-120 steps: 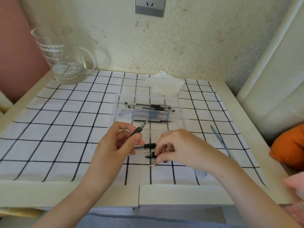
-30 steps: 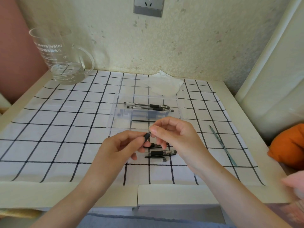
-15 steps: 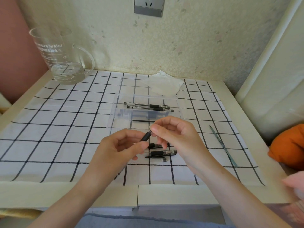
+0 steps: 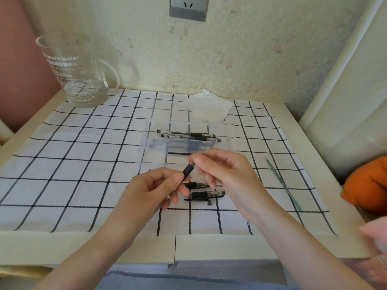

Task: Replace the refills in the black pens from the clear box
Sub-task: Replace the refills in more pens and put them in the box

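My left hand [image 4: 155, 189] grips a black pen [image 4: 187, 171] by its rubber grip section, tip end pointing up and right. My right hand [image 4: 226, 176] pinches the pen's tip end between thumb and fingers. Both hands hover just in front of the clear box [image 4: 186, 147], which holds two black pens [image 4: 188, 136] at its far side and a loose black refill [image 4: 180, 153] nearer me. On the cloth under my hands lie loose pen parts [image 4: 206, 195], among them a grip section and a clear barrel piece with a cap.
A glass jug [image 4: 77, 74] with a little water stands at the back left. A crumpled white tissue [image 4: 207, 107] lies behind the box. A thin refill [image 4: 282, 183] lies on the checked cloth at the right. An orange cushion [image 4: 368, 185] sits past the table's right edge.
Four seconds ago my right hand was down on the cloth among the pen parts; it has since risen to pinch the tip of the pen in my left hand. Over the last second little moved.
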Motion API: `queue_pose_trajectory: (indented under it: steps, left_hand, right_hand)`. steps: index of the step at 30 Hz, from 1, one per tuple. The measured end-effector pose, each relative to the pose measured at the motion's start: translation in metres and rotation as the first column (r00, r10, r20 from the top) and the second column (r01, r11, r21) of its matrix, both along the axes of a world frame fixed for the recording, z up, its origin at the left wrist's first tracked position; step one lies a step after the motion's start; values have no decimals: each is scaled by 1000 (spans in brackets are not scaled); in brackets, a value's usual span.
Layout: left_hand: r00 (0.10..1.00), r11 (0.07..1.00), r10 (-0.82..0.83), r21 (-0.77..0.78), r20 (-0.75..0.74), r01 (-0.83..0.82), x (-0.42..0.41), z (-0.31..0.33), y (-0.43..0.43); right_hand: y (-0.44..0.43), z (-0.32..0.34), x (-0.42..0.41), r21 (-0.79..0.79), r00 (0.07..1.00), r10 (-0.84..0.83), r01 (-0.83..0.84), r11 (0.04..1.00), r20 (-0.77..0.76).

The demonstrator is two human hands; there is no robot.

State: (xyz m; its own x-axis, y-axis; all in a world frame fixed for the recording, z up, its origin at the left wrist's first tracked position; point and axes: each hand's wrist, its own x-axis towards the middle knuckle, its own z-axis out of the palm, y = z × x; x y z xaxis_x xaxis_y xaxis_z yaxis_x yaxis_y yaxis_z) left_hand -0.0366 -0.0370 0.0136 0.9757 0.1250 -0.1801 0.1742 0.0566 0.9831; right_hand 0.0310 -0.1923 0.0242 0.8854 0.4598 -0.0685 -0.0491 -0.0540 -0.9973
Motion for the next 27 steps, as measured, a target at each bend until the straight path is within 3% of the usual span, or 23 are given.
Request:
queue_pose_trajectory:
  steps: [8,11,13,16,20,25,27]
  left_hand:
    - [997,997,71,22,31,-72,-2,-3,-2]
    - [995,995,94,25,31,-95,-2,-3,-3]
    - [991,991,133,21,33,-133,-2,-3,-2]
    - [985,984,169,50,42,-171,1,-2,4]
    - [988,987,146,68,47,-149,1,-2,4]
    - [990,986,138,89,36,-141,0,-4,5]
    - [991,987,129,94,40,-132,0,-4,6]
  right_hand:
    - [0,-1,-1,-25,998,-51,51,998,28]
    - [-5,4,3,-195,991,37,-11,981,130]
    - [-12,4,7,-432,955,165,-43,901,247]
    - [-19,-2,8,-728,851,431,-89,680,298]
    - [-19,-10,5,-840,753,591,-97,534,289]
    - [-13,-12,2,-810,708,626,-130,572,328]
    - [-15,-6,3,-741,774,543,-149,655,325]
